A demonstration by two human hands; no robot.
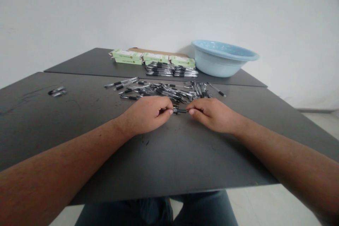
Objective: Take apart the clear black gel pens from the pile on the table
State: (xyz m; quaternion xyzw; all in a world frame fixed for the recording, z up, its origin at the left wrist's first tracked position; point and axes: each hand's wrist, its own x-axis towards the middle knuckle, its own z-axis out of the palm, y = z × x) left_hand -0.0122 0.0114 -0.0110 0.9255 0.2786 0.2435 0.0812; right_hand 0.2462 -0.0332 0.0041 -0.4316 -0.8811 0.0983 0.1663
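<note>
Between my two hands, just above the dark table, is a black pen (181, 111) lying sideways. My left hand (148, 113) pinches its left end with thumb and fingertips. At the right end, the thumb and forefinger of my right hand (212, 113) close on it. Whether its cap is on cannot be made out. Right behind the hands lies a loose heap of clear pens with black grips (169, 91), pointing in various directions. More of them form a bunch (200, 89) beyond my right hand.
Stacked pens (172, 70) lie farther back, before several green-and-white boxes (127, 56). A light blue basin (219, 61) stands at the back right. A few small clear and black pieces, perhaps pen caps (57, 91), lie at the left. The table's front edge (159, 196) is above my lap.
</note>
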